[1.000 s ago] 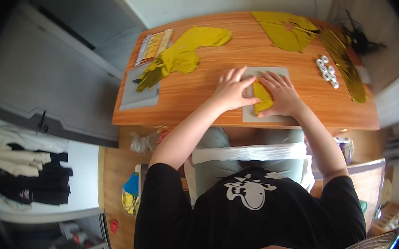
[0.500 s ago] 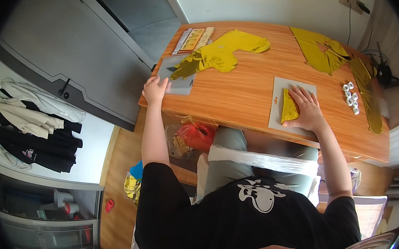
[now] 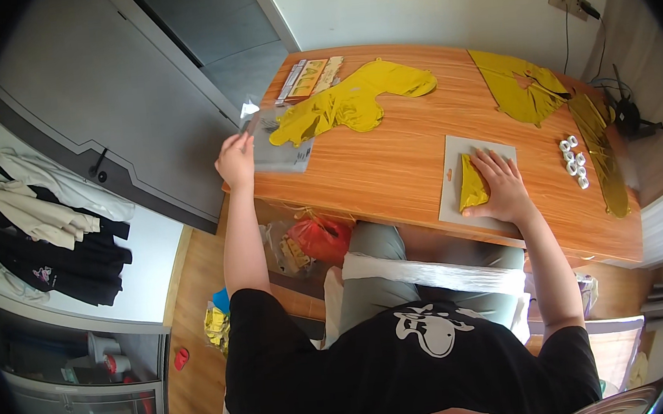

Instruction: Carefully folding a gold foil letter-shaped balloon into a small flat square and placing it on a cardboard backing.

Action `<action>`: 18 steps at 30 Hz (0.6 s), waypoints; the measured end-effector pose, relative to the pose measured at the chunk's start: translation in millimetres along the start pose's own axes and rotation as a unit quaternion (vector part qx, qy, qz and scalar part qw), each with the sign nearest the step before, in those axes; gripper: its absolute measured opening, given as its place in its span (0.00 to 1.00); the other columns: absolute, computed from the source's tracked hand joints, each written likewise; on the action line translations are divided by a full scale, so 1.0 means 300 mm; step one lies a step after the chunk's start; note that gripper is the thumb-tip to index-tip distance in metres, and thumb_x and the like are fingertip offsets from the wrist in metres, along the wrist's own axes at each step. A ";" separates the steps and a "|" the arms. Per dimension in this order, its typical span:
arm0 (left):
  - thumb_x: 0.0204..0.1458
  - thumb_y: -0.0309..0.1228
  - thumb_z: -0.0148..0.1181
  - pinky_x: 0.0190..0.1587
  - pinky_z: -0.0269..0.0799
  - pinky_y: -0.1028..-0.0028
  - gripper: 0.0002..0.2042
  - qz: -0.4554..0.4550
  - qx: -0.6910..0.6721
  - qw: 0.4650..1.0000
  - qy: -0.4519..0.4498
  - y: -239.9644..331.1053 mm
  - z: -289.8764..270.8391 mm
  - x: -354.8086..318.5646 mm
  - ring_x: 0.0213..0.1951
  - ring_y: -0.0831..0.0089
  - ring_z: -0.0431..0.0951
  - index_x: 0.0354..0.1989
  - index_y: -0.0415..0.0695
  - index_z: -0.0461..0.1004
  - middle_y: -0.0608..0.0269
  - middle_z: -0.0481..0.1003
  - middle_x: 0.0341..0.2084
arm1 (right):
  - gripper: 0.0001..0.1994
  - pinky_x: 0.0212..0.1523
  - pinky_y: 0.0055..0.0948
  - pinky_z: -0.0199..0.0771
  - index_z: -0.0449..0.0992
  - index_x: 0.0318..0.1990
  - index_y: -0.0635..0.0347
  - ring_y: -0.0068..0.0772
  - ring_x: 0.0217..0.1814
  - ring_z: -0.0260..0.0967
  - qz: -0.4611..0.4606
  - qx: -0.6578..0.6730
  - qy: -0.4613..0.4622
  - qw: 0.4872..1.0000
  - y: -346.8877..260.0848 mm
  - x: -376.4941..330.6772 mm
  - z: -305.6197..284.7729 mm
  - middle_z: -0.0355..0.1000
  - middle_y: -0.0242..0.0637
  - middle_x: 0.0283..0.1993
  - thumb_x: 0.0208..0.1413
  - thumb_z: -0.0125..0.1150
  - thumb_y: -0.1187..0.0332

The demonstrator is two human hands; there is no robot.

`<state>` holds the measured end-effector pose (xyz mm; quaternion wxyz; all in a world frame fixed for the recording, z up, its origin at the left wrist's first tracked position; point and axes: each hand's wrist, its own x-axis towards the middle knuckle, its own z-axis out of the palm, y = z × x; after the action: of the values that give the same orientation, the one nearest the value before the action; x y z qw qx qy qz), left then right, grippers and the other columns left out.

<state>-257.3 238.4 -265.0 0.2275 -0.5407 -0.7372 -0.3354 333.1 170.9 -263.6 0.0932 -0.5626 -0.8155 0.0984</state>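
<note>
At the table's left end my left hand (image 3: 234,160) pinches the edge of a clear plastic bag (image 3: 292,158). The bag's held corner sticks up past the fingers. Part of the bag lies under a spread-out gold foil balloon (image 3: 358,102). My right hand (image 3: 501,186) lies flat, fingers stretched, on a folded gold foil balloon (image 3: 470,183). Beneath that folded balloon is a grey card (image 3: 451,157) with a hang hole, close to the table's front edge. The palm hides part of the balloon and the card.
Two more flat gold foil balloons (image 3: 519,92) (image 3: 601,156) lie toward the right. Several small white ribbon rolls (image 3: 572,161) sit near them. Printed packs (image 3: 306,79) rest at the far left of the wooden table (image 3: 391,170). A red bag (image 3: 323,235) shows below its front.
My left hand has lifted the edge of the plastic bag and moved slightly left. The right hand stays on the folded balloon. The whole view has shifted a little.
</note>
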 end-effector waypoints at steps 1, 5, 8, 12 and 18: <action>0.57 0.44 0.67 0.50 0.72 0.64 0.12 0.002 -0.003 1.000 -0.004 0.024 -0.007 0.014 0.47 0.68 0.82 0.45 0.57 0.87 0.72 0.82 0.48 | 0.67 0.82 0.51 0.33 0.57 0.77 0.45 0.43 0.85 0.39 0.005 0.000 -0.001 1.000 0.008 -0.003 0.001 0.52 0.35 0.81 0.25 0.74 0.25; 0.57 0.42 0.67 0.53 0.76 0.67 0.14 -0.026 -0.072 0.996 0.036 0.052 -0.043 0.052 0.49 0.64 0.82 0.49 0.53 0.86 0.65 0.81 0.50 | 0.67 0.82 0.51 0.32 0.57 0.77 0.46 0.43 0.85 0.39 0.003 -0.006 0.001 1.000 0.013 -0.002 0.003 0.52 0.35 0.80 0.25 0.74 0.24; 0.55 0.37 0.71 0.53 0.75 0.68 0.15 -0.086 -0.220 0.971 0.030 -0.023 -0.029 0.077 0.50 0.64 0.82 0.49 0.49 0.85 0.62 0.81 0.50 | 0.67 0.82 0.51 0.32 0.57 0.77 0.46 0.43 0.85 0.39 -0.001 -0.006 -0.001 1.000 0.001 0.006 -0.006 0.53 0.35 0.80 0.25 0.74 0.24; 0.56 0.32 0.71 0.47 0.73 0.72 0.20 -0.275 -0.524 0.803 0.076 -0.095 -0.029 0.100 0.48 0.72 0.82 0.58 0.47 0.78 0.63 0.78 0.53 | 0.67 0.82 0.51 0.32 0.57 0.77 0.46 0.42 0.85 0.39 0.000 -0.001 -0.001 1.000 0.008 0.004 0.002 0.53 0.35 0.80 0.25 0.74 0.24; 0.61 0.28 0.66 0.30 0.69 0.82 0.13 -0.341 -0.720 0.604 0.018 0.006 -0.104 -0.008 0.30 0.88 0.73 0.52 0.50 0.75 0.76 0.76 0.31 | 0.67 0.82 0.51 0.33 0.57 0.77 0.47 0.41 0.85 0.39 -0.002 -0.008 -0.006 1.000 0.001 0.006 -0.002 0.53 0.35 0.80 0.25 0.74 0.25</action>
<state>-255.5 214.1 -245.4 -0.3531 -0.2330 -0.3844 -0.8205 332.8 172.7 -263.1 0.0842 -0.5612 -0.8178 0.0954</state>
